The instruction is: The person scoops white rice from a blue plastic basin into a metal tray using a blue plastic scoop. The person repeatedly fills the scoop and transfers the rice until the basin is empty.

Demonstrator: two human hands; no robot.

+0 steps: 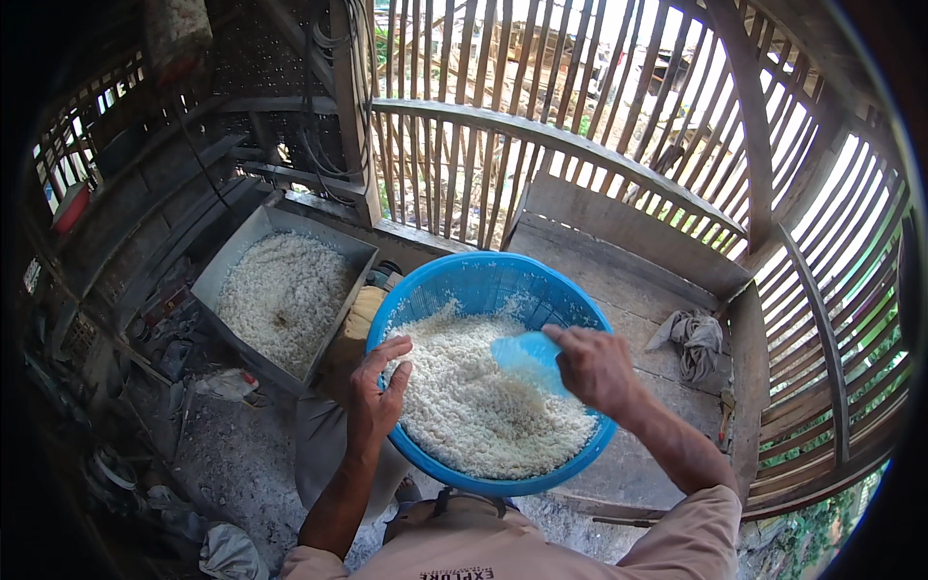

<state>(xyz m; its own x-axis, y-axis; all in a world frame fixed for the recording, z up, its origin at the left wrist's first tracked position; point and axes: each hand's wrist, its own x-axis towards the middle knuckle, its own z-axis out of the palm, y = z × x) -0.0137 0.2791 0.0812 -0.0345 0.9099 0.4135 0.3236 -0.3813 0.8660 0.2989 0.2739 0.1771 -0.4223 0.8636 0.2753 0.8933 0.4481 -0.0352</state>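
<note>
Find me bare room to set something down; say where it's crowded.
The wooden platform has bare planks between the blue basin, the back board and the grey cloth. Crowded: the basin, holding white grains, with the left hand at its rim and the right hand gripping a blue scoop; the cluttered floor around the metal bin.

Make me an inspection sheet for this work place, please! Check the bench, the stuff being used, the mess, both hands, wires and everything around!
Surface: worn wooden bench; dusty floor.
Job's things: blue basin of white grains; pale blue scoop over them; metal bin holding similar grains.
Clutter: crumpled gray cloth on the bench; pale bag on the floor.
Hands: left hand at the basin's left rim, thumb and fingers apart; right hand grips the scoop.
Cables: dark cables hang near a post.
Surroundings: slatted wooden walls.
</note>
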